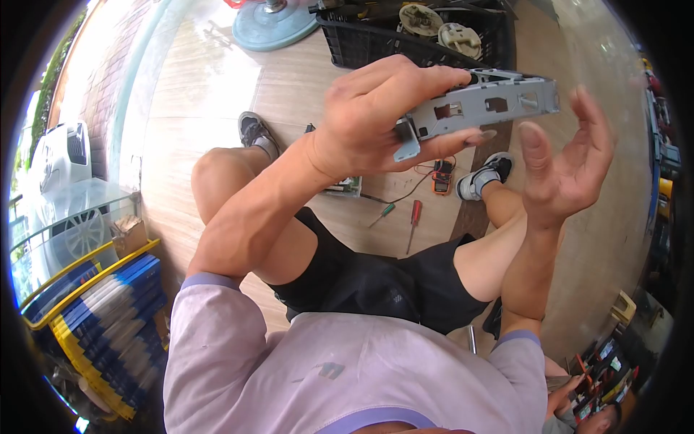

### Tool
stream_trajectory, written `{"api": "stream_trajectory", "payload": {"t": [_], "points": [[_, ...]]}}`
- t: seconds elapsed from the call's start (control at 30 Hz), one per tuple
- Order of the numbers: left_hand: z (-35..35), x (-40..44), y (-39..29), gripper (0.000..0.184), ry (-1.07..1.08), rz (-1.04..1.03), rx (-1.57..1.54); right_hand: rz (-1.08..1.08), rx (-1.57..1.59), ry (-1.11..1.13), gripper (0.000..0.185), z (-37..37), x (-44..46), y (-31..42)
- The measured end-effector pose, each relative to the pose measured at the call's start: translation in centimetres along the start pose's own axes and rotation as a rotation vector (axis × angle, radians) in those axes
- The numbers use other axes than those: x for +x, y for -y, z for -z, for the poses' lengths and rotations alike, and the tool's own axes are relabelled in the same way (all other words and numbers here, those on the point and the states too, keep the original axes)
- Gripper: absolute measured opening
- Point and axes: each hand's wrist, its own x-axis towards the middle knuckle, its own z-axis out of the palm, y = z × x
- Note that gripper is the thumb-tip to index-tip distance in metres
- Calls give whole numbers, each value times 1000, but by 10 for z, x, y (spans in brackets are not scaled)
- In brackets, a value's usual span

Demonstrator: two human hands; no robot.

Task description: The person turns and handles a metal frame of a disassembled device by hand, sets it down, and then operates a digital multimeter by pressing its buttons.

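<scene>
My left hand [379,119] grips a grey sheet-metal frame [491,107] with rectangular cutouts, raised in front of me. Its fingers wrap the near end, where a bent metal tab sticks down. Just beyond the frame's far end, my right hand [571,163] is held up with fingers apart, touching nothing. On the floor below lie an orange multimeter [442,176], a red screwdriver [414,226] and a green-handled screwdriver [383,214]. Partly hidden behind my left wrist is a device with a board-like part [345,188].
A black plastic crate [361,45] of parts stands ahead, beside a round pale-blue base [271,27]. At left, a yellow rack [94,278] holds blue packages near a glass table. Tools line the right side. Another person [567,398] is at the lower right.
</scene>
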Motion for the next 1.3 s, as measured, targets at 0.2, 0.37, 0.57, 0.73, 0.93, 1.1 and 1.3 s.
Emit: {"api": "stream_trajectory", "payload": {"t": [0.2, 0.37, 0.57, 0.73, 0.93, 1.1, 1.3], "points": [[1, -4, -13, 57, 123, -32, -128, 160, 58, 326, 67, 5, 7, -3], [2, -11, -16, 58, 125, 22, -183, 135, 52, 335, 62, 10, 2, 2], [3, -12, -13, 59, 135, 15, -142, 183, 28, 271, 59, -1, 0, 1], [2, -9, -14, 63, 114, -6, -82, 218, 14, 268, 56, -2, 4, 2], [-1, -15, -10, 62, 122, 59, -27, 216, -17, 267, 51, 1, 2, 4], [-1, -12, -11, 63, 151, 69, -18, 184, 7, 225, 48, -1, 0, 2], [-4, -12, -12, 58, 100, 20, -119, 146, 76, 231, 47, 0, 0, 7]]}}
